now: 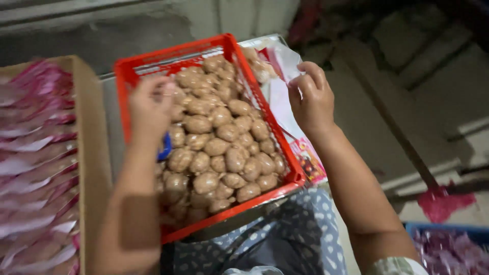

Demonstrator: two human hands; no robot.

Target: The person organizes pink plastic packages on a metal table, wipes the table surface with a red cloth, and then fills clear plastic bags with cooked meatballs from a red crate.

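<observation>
Two hands (151, 104) (310, 97) over a red crate (285, 147) of meatballs (224, 147).

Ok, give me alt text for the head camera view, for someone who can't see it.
A person's left hand reaches over a red plastic crate full of brown sausage-like lumps, while the right hand pinches a clear plastic bag beside it. A cardboard box of pink packets stands at the left.
</observation>
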